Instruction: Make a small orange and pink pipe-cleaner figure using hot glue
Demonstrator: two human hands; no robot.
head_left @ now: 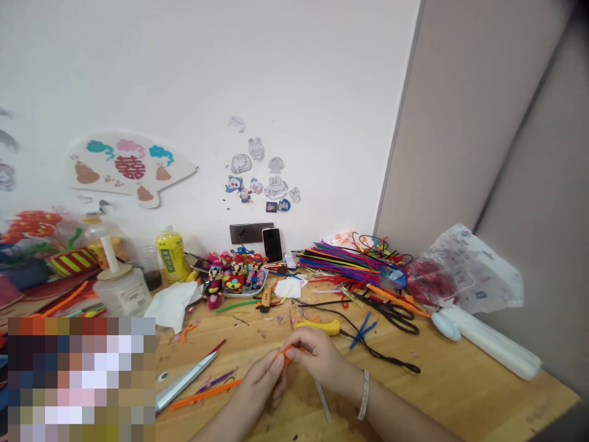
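The orange strip (286, 355) was between the two hands, low and near the middle of the head view, just above the wooden surface (460, 368). The left hand (267, 373) pinched it from one side, the tip of the thumb against the strip and the fingers curled behind it. The right hand (315, 355) came in from the other side, its thumb and fingers also closed on the strip, so that only short stretches of orange showed above and between the fingertips. The fingers of both hands were together on it, with the two hands close to each other; how much of the strip lay hidden inside them could not be told.

A bracelet (364, 395) circled the right wrist. A thin pale strip (323, 402) slanted below the right hand. Just beyond that hand lay a yellow-handled tool (324, 327), with a black cord (386, 356) running to its right past crossed blue pieces (363, 330).

Left of the left hand, further orange strips (202, 395) lay on the surface near a long silver blade (186, 382). Farther back, small colourful figures (237, 274) stood crowded at a tray (262, 285), and a phone (272, 245) leaned upright against the wall (313, 73). To the right of the phone, a heap of coloured stems (340, 263) spread across the back of the surface.
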